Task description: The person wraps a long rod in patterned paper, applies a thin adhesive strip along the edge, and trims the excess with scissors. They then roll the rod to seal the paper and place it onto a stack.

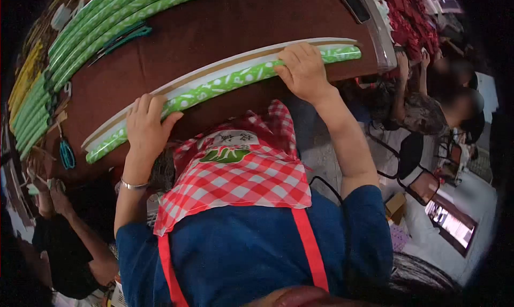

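Observation:
A long green roll with a white pattern [225, 82] lies along the front edge of the brown table, with a white strip and a tan band along its far side. My left hand [145, 124] rests on the roll near its left end, fingers over the top and thumb on the near side. Near the right end, my right hand [305, 71] is closed over the roll, its fingers bent across the white strip. Both hands touch the same roll, well apart from each other.
Several finished green rolls [101, 39] lie at the upper left of the brown table [225, 23], beside teal-handled scissors [126, 36]. More teal handles [67, 153] are at the left edge. A phone [353, 3] lies upper right. Co-workers' hands [53, 194] [412, 66] are at both sides.

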The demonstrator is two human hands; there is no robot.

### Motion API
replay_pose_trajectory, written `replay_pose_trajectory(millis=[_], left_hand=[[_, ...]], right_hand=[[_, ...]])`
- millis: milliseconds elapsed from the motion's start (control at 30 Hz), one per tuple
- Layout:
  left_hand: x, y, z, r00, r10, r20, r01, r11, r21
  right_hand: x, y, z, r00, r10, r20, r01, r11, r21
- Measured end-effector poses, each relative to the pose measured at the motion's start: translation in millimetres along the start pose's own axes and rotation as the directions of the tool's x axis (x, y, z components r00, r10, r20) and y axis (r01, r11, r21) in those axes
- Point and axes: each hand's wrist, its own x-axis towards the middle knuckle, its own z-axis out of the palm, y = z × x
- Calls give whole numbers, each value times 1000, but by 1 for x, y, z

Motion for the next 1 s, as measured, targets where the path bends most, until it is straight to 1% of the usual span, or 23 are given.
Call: replay_pose_trajectory(millis=[33,100,133,200,300,467,533,567,600,667,700,767,800,867,900,933,1000], left_hand=[[-1,1,0,1000,-9,-8,9,1000,11],[0,2,3,999,29,-34,-28,1000,12],[-1,1,3,998,38,-51,-37,999,22],[-6,-1,3,998,49,-42,-47,998,38],[-19,-11,4,998,-21,-58,26,996,87],[-33,-25,1,993,4,-118,11,991,131],[-38,-26,0,983,-25,-180,55,986,160],[-41,-29,3,983,-57,-176,93,975,200],[-41,-31,3,983,-50,-178,85,977,196],[-38,-32,4,984,-83,-158,111,977,180],[-36,-31,1,989,-75,-131,95,983,157],[-35,-36,2,986,-72,-148,92,986,138],[-33,-38,2,984,-79,-158,99,987,125],[-28,-36,-2,987,-47,-156,67,990,127],[-26,-37,-3,987,-64,-150,81,991,107],[-25,-37,-3,986,-82,-143,96,992,88],[-25,-41,-1,986,-89,-141,105,989,108]], right_hand=[[-3,3,-1,1000,18,2,-18,1000,-25],[-11,15,2,998,33,-53,-33,999,-4],[-14,18,1,997,55,-54,-55,998,6],[-21,26,-2,994,79,-80,-80,997,-18],[-25,30,-3,987,108,-115,-111,993,-24],[-25,31,-2,981,128,-143,-133,991,-24],[-24,30,-1,978,143,-153,-151,987,-45],[-22,30,-1,977,146,-156,-155,987,-52],[-20,30,0,974,140,-178,-151,987,-47],[-17,33,-1,970,134,-205,-148,987,-55],[-17,34,0,969,145,-199,-156,987,-40],[-17,36,3,966,174,-191,-174,985,17],[-16,37,3,964,177,-199,-180,984,5],[-12,37,3,968,177,-179,-184,983,-24],[-10,36,3,963,202,-181,-204,979,9],[-7,35,2,961,206,-187,-209,978,2],[-4,34,-1,960,224,-169,-228,974,-6]])
